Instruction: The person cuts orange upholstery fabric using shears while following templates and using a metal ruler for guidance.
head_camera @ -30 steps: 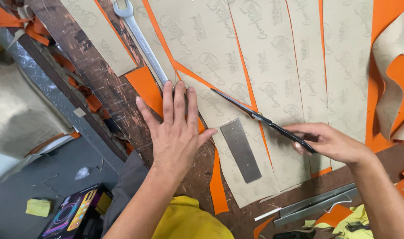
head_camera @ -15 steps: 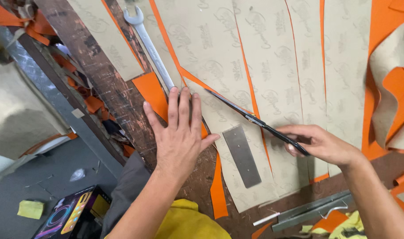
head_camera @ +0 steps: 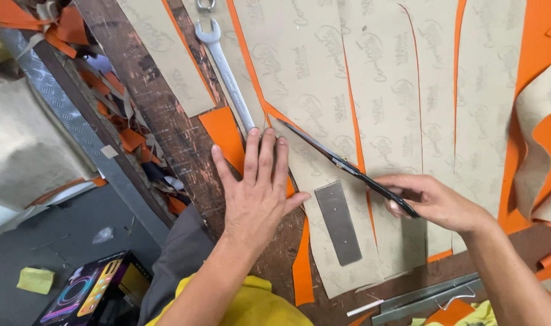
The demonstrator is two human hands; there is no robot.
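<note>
Right hand (head_camera: 435,202) grip is clamped on long dark scissors (head_camera: 342,163), blades cutting tan printed paper strip (head_camera: 323,181) on worn wooden tabletop (head_camera: 166,139). Left hand (head_camera: 257,193) flat, fingers spread, pins strip beside blades; fingertips near tips, so a slip could nick them.

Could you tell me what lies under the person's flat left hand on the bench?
The left hand presses flat on a tan paper pattern piece and orange sheet, its fingers by the wrench. What lies beneath the palm is covered.
</note>
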